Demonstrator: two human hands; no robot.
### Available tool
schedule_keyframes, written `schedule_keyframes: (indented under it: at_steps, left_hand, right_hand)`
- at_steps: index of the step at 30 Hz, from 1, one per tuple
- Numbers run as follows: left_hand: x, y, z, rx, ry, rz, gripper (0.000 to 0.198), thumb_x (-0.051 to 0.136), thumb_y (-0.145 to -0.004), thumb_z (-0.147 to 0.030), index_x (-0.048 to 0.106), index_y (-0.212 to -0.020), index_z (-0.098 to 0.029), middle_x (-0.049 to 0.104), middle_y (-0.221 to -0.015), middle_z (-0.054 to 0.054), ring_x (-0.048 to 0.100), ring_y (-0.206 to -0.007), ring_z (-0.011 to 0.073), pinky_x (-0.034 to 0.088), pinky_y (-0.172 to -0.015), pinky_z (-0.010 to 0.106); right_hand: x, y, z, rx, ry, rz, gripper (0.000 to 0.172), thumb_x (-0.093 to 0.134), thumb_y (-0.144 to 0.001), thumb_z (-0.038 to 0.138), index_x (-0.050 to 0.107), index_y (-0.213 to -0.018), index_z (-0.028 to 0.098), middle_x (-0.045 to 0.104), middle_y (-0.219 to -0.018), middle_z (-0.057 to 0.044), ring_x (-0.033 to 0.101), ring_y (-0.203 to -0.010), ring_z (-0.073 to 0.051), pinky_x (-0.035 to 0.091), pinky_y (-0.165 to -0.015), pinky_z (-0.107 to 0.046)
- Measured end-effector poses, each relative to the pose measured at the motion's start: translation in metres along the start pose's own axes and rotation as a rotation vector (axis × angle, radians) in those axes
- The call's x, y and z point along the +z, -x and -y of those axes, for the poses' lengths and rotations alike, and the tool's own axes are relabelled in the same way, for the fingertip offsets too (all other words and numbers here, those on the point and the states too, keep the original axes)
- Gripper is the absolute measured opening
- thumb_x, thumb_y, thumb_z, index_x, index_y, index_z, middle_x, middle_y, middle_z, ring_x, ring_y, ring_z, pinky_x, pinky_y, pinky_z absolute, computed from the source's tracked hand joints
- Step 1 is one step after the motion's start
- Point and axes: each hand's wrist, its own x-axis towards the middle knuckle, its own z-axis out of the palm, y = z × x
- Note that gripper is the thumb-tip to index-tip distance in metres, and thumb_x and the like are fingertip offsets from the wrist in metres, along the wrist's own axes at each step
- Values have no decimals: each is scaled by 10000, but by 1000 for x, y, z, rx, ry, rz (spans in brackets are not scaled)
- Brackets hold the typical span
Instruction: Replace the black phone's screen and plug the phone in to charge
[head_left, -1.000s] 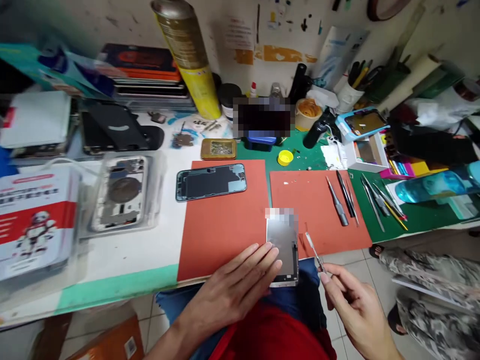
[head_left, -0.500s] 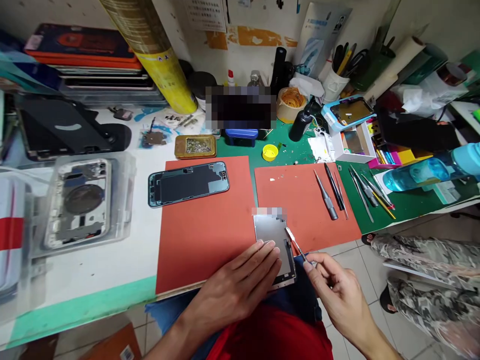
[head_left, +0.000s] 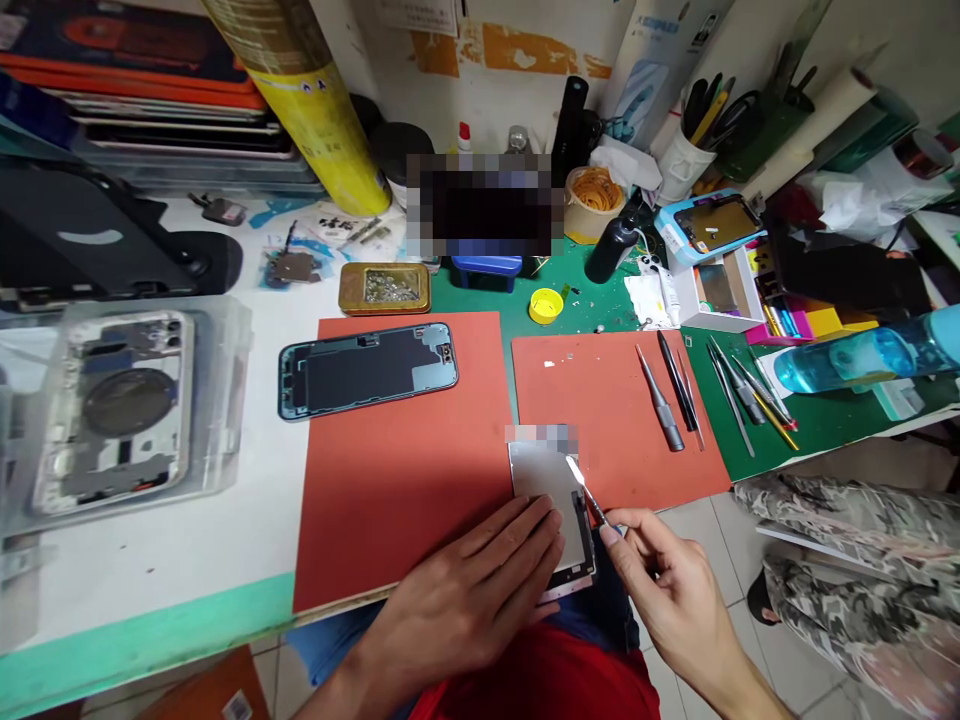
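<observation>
A phone screen panel (head_left: pixel 544 465) lies with its silvery back up at the front edge of the bench, partly overhanging my lap. My left hand (head_left: pixel 487 570) rests across it with its fingers flat and together; a fingertip shows below the panel's near edge. In my right hand (head_left: pixel 667 570) is a thin metal pry tool (head_left: pixel 586 490), pinched between thumb and fingers. Its bright flat blade lies at the panel's right edge, near the upper corner. Farther left, a dark opened phone (head_left: pixel 367 370) lies on the red mat (head_left: pixel 397 480).
Tweezers and a screwdriver (head_left: pixel 660 400) lie on a second red mat (head_left: pixel 600 400). Beyond are a yellow cap (head_left: pixel 546 306), a metal tin (head_left: pixel 385 288) and a water bottle (head_left: pixel 847 360). Left stands a clear case holding a phone housing (head_left: pixel 120 400). A person's camouflage trouser legs (head_left: pixel 847 540) are at right.
The blade of the pry tool has shifted slightly inward over the panel's right edge. My left hand stays on the panel. The whole view has turned a little.
</observation>
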Motion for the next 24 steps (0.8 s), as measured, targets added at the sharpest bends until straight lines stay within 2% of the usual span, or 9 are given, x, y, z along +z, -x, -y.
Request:
schedule_keyframes:
  at_steps: [12, 24]
  left_hand:
    - [0, 2, 0, -2, -20, 13, 522, 787, -986, -392, 690, -1387, -71, 712, -1464, 117, 587, -1458, 333, 344, -1345, 504]
    - [4, 2, 0, 9, -20, 0, 495, 778, -991, -397, 710, -1375, -92, 719, -1454, 99, 599, -1441, 321, 348, -1341, 493]
  right_hand:
    - [5, -1, -2, -7, 4, -31, 295, 609, -1069, 483, 723, -1065, 210, 452, -623, 69, 410, -528, -94, 315, -467, -202]
    - [8, -3, 10, -5, 10, -3, 313, 602, -1067, 487, 727, -1063, 201, 436, -622, 67, 386, -515, -90, 279, -439, -196]
